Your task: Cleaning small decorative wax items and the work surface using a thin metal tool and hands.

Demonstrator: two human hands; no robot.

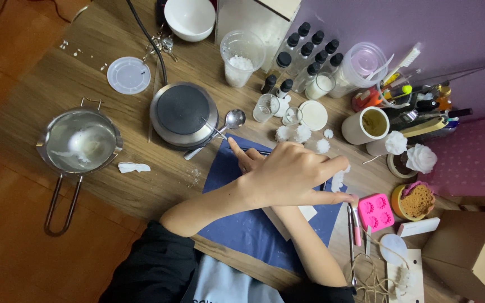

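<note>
My arms cross over a dark blue mat (237, 224) on the wooden table. My left hand (293, 177) reaches to the right across my right forearm. Its fingers close around a small white wax piece (338, 180) at the mat's right edge. Most of my right hand (244, 157) is hidden under the left one. Only its fingers show, pointing up and left, pinched on a thin metal tool (259, 150). A white card (308, 213) lies under my forearms.
A round hot plate (183, 112) and a spoon (232, 119) lie just beyond the mat. A metal strainer pot (79, 143) stands at the left. Dropper bottles (304, 56), cups, white wax flowers (301, 133), a pink mould (376, 210) and a cardboard box (472, 252) crowd the right.
</note>
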